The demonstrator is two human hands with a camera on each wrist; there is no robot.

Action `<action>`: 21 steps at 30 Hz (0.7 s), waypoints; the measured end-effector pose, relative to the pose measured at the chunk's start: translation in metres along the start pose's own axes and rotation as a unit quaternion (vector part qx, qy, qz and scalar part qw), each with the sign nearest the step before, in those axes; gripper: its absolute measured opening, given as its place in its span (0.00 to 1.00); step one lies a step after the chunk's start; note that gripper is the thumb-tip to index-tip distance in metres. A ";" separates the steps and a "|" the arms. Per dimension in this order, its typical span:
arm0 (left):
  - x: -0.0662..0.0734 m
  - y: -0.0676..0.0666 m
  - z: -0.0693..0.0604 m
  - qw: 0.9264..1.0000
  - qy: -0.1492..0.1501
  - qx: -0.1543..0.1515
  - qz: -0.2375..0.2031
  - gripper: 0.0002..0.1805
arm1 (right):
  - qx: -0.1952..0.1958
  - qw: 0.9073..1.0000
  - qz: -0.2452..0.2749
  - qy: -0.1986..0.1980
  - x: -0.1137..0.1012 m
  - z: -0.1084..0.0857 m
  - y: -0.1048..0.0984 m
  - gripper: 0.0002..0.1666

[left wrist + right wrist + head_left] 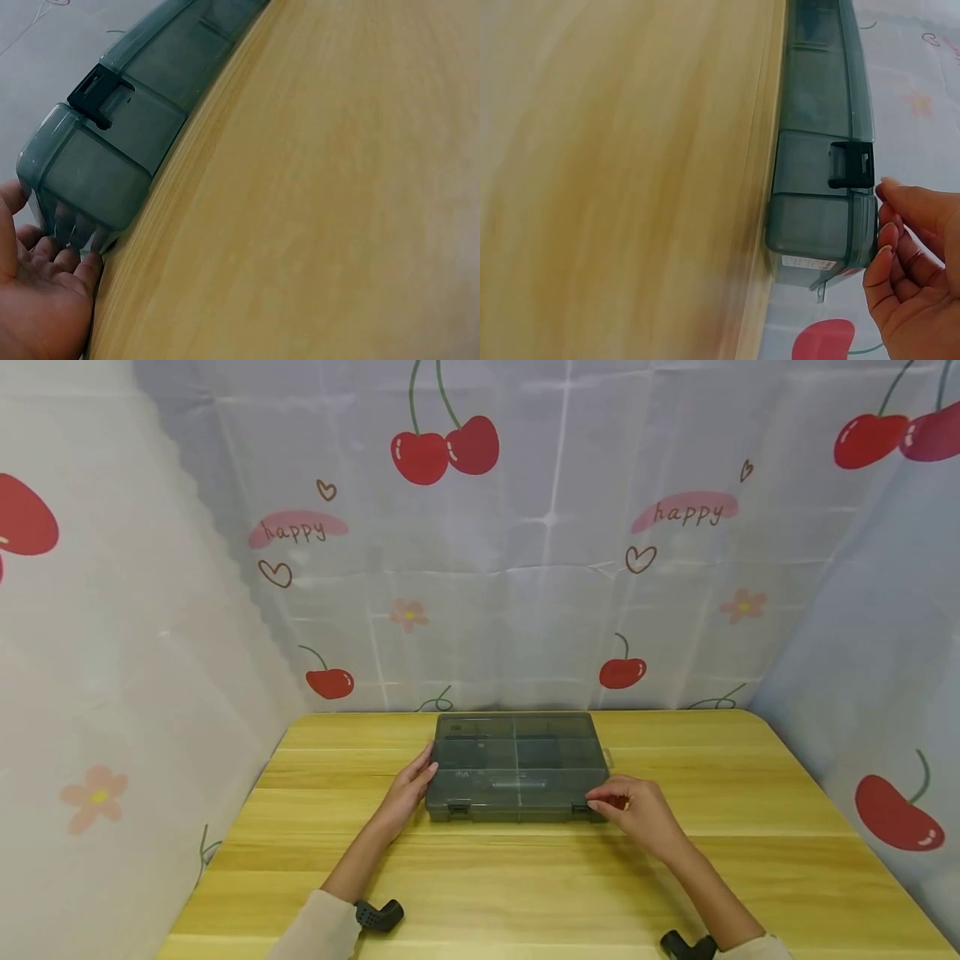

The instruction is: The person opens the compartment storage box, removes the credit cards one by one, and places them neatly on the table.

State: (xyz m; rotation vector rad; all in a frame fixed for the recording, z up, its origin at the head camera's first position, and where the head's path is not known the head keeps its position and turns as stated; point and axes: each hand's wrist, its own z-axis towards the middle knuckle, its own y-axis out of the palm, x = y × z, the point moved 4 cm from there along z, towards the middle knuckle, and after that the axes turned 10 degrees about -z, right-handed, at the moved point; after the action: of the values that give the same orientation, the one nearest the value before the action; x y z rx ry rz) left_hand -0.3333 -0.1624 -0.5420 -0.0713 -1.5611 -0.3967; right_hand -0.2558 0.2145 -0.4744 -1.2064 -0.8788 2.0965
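Note:
A translucent dark grey-green compartment box (551,752) lies flat on the table with its lid down. Both front latches, the left one (97,94) and the right one (853,165), sit against the front wall. My left hand (405,793) rests along the box's left side, fingers against the side wall and thumb near the lid edge. At the front right corner, my right hand (641,810) has its bent fingertips and thumb at the lid edge beside the right latch, with a gap between thumb and fingers. The box's contents cannot be made out clearly.
The wooden table (510,885) stretches around the box on both sides and in front. A cherry-printed curtain (517,635) hangs right behind the box and along both sides. Black wrist devices show near each sleeve.

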 end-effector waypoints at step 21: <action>-0.001 -0.002 0.000 0.999 0.004 0.000 0.039 0.38 | -0.002 1.000 -0.004 0.011 0.000 -0.001 0.004 0.06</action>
State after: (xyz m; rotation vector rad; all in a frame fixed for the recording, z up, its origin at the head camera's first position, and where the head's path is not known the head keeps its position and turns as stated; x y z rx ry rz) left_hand -0.3335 -0.1640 -0.5431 -0.1301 -1.5445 -0.3347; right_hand -0.2553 0.2127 -0.4776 -1.2248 -0.8775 2.0718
